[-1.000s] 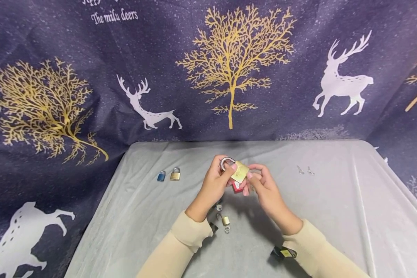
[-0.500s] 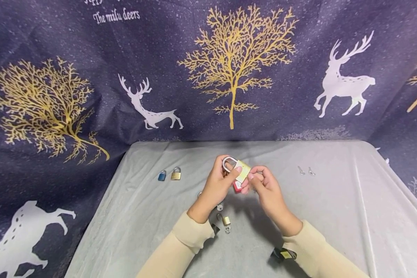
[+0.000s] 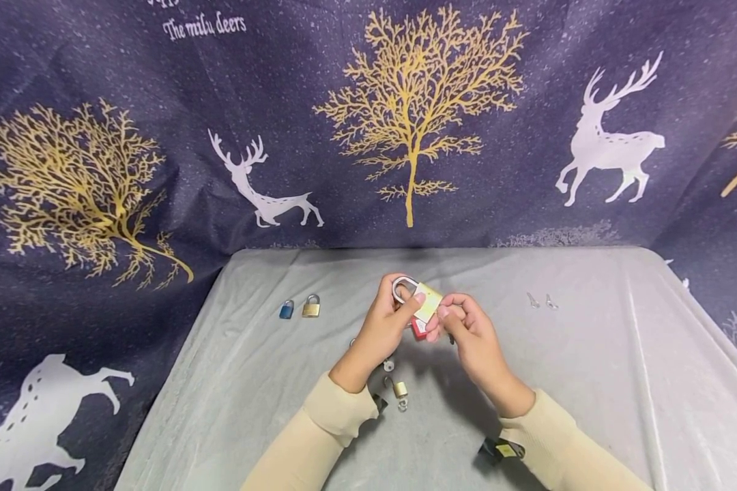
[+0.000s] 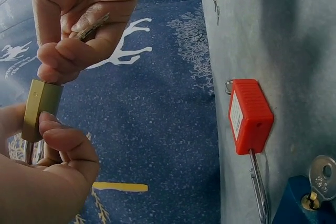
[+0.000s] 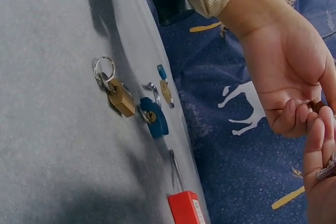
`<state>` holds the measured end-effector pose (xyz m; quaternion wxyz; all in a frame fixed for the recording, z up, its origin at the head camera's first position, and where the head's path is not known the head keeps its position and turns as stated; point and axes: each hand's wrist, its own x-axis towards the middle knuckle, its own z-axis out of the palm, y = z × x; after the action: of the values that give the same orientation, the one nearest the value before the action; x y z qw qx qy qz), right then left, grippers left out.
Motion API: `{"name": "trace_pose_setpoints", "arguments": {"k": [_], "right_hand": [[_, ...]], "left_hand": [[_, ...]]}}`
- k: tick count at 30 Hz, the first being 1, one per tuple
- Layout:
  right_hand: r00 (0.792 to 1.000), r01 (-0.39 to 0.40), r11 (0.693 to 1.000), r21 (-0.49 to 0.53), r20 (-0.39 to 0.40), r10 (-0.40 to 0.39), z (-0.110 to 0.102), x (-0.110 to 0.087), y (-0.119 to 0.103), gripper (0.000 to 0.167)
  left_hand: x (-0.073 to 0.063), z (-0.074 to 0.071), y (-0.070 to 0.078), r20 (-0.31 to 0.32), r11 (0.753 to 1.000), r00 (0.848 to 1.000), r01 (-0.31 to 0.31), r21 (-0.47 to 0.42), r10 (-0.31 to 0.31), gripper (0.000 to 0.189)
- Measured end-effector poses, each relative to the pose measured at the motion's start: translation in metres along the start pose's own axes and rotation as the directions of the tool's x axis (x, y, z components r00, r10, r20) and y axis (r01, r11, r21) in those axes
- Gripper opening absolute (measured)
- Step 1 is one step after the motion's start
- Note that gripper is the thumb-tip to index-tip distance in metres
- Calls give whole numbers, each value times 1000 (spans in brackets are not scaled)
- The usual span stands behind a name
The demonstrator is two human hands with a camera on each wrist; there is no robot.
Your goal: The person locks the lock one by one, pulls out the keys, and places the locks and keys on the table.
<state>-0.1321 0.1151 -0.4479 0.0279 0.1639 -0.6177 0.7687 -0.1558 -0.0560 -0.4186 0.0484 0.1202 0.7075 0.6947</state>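
In the head view my left hand (image 3: 377, 331) holds a brass padlock (image 3: 428, 303) by its body, shackle up and to the left. My right hand (image 3: 479, 348) meets the lower end of this padlock, its thumb and fingertips pinched there. Keys (image 4: 93, 28) stick out between the curled right fingers in the left wrist view. Whether a key is in the keyhole cannot be seen, as the fingertips cover it. Below the hands, on the grey cloth, lies a red padlock (image 4: 252, 116), partly hidden in the head view.
A blue padlock (image 3: 286, 310) and a brass padlock (image 3: 310, 307) stand at the back left. Two loose keys (image 3: 542, 301) lie at the right. Nearer me are a small brass padlock (image 5: 121, 100) with a ring and a blue padlock (image 5: 156, 123) with a key in it.
Since a second ago the brass padlock has shifted slightly right and turned a little in my left hand. Right fingers have closed in at its lower end; over the last half second both hands barely move.
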Motion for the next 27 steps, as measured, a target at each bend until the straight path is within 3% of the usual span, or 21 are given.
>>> {"name": "trace_pose_setpoints", "arguments": {"k": [12, 22, 27], "right_hand": [[999, -2, 1000, -16, 33, 3, 0, 0, -3, 21], [1000, -6, 997, -71, 15, 7, -2, 2, -4, 27], [1000, -13, 993, -119, 18, 15, -4, 2, -6, 30]], "left_hand": [[3, -6, 1, 4, 998, 999, -37, -46, 37, 36], [5, -7, 0, -12, 998, 1000, -18, -61, 17, 38], [7, -7, -1, -28, 986, 999, -21, -168, 17, 39]]}}
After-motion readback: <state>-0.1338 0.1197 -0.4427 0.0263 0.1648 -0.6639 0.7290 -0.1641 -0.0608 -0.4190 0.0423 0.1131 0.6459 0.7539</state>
